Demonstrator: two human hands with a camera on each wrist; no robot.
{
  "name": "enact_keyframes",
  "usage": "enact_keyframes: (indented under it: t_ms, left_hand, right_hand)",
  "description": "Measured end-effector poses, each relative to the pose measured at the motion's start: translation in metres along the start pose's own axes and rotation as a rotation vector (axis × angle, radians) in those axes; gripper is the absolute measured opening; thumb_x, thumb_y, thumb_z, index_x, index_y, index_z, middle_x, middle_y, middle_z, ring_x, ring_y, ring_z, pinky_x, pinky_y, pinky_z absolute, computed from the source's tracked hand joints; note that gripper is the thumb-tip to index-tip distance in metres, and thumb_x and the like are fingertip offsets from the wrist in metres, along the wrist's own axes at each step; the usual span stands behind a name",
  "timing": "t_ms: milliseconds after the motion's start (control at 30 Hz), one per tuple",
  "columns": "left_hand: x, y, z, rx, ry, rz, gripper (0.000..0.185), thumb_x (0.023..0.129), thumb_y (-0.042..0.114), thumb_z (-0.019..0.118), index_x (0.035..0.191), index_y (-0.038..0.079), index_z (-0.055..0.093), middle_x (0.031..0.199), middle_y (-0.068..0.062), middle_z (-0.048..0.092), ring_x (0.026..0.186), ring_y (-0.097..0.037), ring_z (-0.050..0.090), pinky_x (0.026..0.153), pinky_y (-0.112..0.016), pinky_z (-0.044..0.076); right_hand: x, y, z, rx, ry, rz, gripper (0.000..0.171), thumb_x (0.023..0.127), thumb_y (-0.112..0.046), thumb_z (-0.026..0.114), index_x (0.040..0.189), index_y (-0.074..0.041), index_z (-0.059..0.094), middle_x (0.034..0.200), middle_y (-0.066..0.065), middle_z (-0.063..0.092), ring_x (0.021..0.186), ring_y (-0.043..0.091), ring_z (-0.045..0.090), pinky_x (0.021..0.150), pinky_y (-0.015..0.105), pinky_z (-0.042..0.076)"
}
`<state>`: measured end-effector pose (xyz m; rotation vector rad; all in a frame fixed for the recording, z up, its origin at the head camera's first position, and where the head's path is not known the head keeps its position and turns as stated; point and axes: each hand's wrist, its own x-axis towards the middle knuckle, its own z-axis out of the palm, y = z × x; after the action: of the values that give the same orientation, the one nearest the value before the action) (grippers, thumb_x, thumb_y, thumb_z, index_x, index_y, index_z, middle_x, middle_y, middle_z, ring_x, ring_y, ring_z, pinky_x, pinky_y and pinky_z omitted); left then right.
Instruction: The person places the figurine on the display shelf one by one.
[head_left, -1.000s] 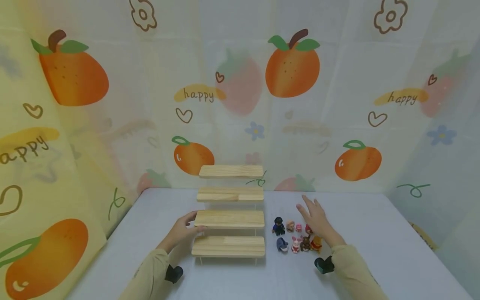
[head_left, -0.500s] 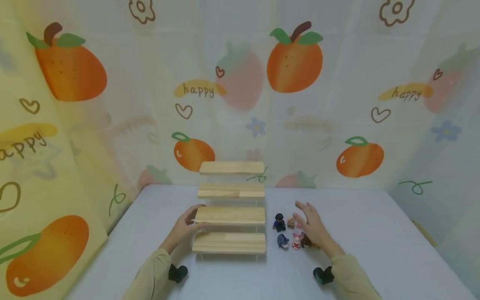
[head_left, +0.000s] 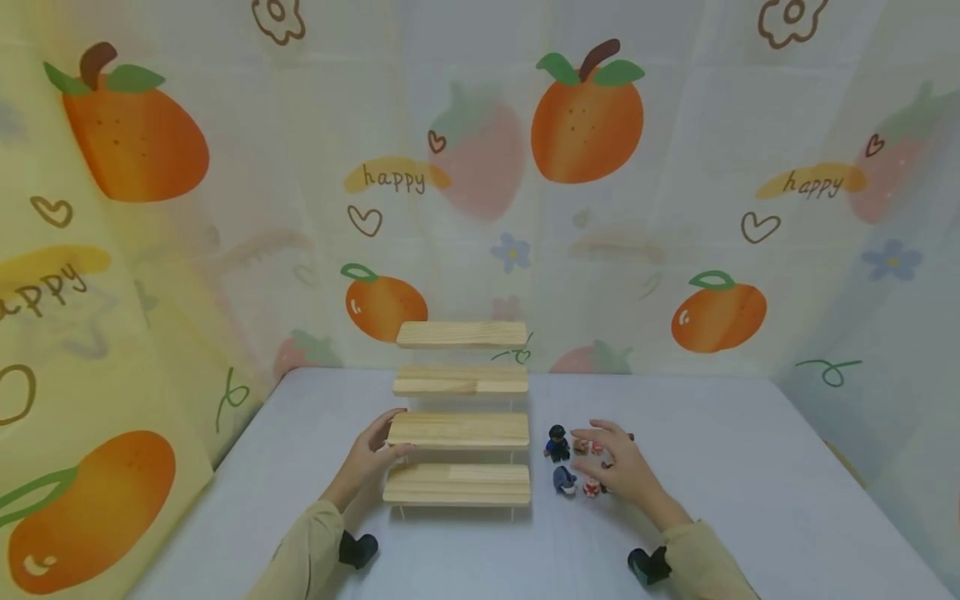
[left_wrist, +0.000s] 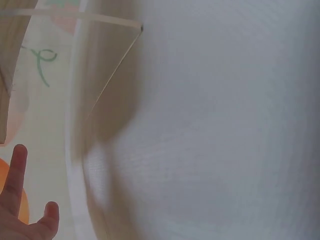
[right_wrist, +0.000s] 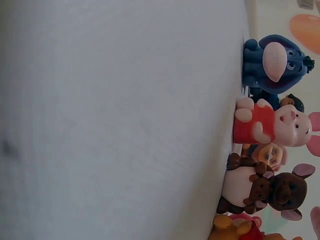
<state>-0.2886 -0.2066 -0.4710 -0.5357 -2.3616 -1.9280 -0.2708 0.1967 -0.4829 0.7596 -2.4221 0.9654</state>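
Note:
A four-tier wooden display stand (head_left: 459, 429) stands on the white table. At the left end of its second board from the front, my left hand (head_left: 360, 457) holds on, thumb at the front edge and fingers at the back. Some of its fingers (left_wrist: 15, 172) stretch out beside the wood in the left wrist view. My right hand (head_left: 626, 468) hovers over small toy figurines, thumb and forefinger apart with nothing between them. A blue donkey (right_wrist: 275, 64), a pink piglet in red (right_wrist: 272, 122) and a brown kangaroo (right_wrist: 280, 191) stand in a row; my hand hides others in the head view.
A figure in a dark cap (head_left: 557, 444) stands at the left of the back row of figurines. Part of a yellow bear figurine (right_wrist: 235, 227) shows low in the right wrist view. A fruit-print curtain (head_left: 465, 250) closes off the back and sides.
My right hand has come down and leftward over the figurines, its thumb and forefinger curving towards each other. The left hand has stayed at the board. The head view has tilted slightly.

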Motion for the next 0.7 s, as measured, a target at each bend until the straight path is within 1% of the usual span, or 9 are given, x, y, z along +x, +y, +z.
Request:
enact_keyframes:
  t_ms: [100,167,200,233,333,433,533,633,700]
  left_hand:
    - [-0.002,0.012,0.001,0.011,0.001,0.014,0.060,0.080,0.003,0.065,0.131,-0.006,0.036,0.129,-0.024,0.042,0.119,-0.037,0.034,0.098,-0.060,0.018]
    - [-0.001,0.014,0.001,0.011,0.000,0.023,0.059,0.080,0.003,0.065,0.131,-0.006,0.037,0.129,-0.023,0.043,0.119,-0.037,0.035,0.098,-0.059,0.019]
    - [-0.001,0.013,0.000,0.005,-0.002,0.025,0.059,0.080,0.003,0.066,0.131,-0.006,0.037,0.128,-0.023,0.043,0.118,-0.037,0.037,0.098,-0.057,0.022]
    - [0.000,0.011,0.000,-0.006,-0.004,0.023,0.059,0.080,0.002,0.066,0.131,-0.006,0.037,0.128,-0.022,0.044,0.116,-0.035,0.040,0.098,-0.053,0.026]
    - [0.003,0.000,-0.002,-0.056,-0.006,0.004,0.062,0.079,0.002,0.066,0.133,-0.004,0.036,0.130,-0.019,0.043,0.112,-0.027,0.046,0.095,-0.036,0.037]
    - [0.006,-0.011,-0.003,-0.088,0.004,-0.018,0.065,0.079,0.006,0.067,0.135,-0.002,0.035,0.132,-0.016,0.042,0.109,-0.020,0.049,0.089,-0.024,0.042]
    - [0.006,-0.016,-0.002,-0.110,0.018,-0.031,0.067,0.078,0.007,0.069,0.135,-0.001,0.035,0.131,-0.016,0.043,0.105,-0.019,0.052,0.084,-0.023,0.045]
    - [0.004,-0.017,-0.001,-0.128,0.022,-0.043,0.068,0.077,0.006,0.069,0.135,-0.001,0.035,0.131,-0.017,0.043,0.104,-0.019,0.052,0.085,-0.025,0.045]
    - [0.002,-0.017,0.000,-0.135,0.018,-0.050,0.068,0.077,0.005,0.069,0.135,-0.001,0.034,0.132,-0.017,0.042,0.106,-0.021,0.051,0.086,-0.025,0.044]
  right_hand:
    - [0.001,-0.001,0.001,0.013,-0.046,-0.014,0.039,0.072,-0.021,0.076,0.106,-0.006,0.065,0.105,0.006,0.062,0.109,0.034,0.045,0.080,0.054,0.045]
    - [0.001,-0.001,0.001,0.013,-0.082,-0.019,0.039,0.070,-0.023,0.077,0.104,-0.007,0.066,0.103,0.002,0.063,0.110,0.032,0.045,0.082,0.052,0.045]
    - [0.002,-0.001,0.002,0.002,-0.101,-0.018,0.040,0.070,-0.025,0.077,0.104,-0.008,0.067,0.102,0.001,0.064,0.112,0.032,0.044,0.083,0.052,0.044]
    - [0.002,-0.001,0.002,-0.015,-0.120,-0.019,0.041,0.069,-0.027,0.077,0.104,-0.008,0.067,0.102,0.001,0.064,0.112,0.032,0.044,0.084,0.052,0.044]
    - [0.004,-0.002,0.002,-0.087,-0.181,-0.029,0.044,0.068,-0.033,0.076,0.105,-0.010,0.068,0.108,0.008,0.062,0.114,0.035,0.042,0.086,0.056,0.040]
    - [0.006,-0.004,0.003,-0.152,-0.226,-0.047,0.046,0.068,-0.036,0.076,0.105,-0.011,0.068,0.112,0.016,0.058,0.114,0.038,0.041,0.086,0.059,0.037]
    - [0.007,-0.005,0.004,-0.175,-0.261,-0.053,0.045,0.066,-0.034,0.078,0.104,-0.011,0.068,0.113,0.019,0.057,0.114,0.039,0.040,0.090,0.060,0.032]
    - [0.006,-0.006,0.005,-0.186,-0.291,-0.060,0.043,0.065,-0.032,0.079,0.102,-0.011,0.069,0.111,0.018,0.058,0.114,0.041,0.040,0.092,0.063,0.026]
    - [0.005,-0.006,0.005,-0.192,-0.301,-0.068,0.041,0.065,-0.031,0.079,0.100,-0.012,0.070,0.109,0.016,0.060,0.113,0.042,0.040,0.091,0.065,0.025]
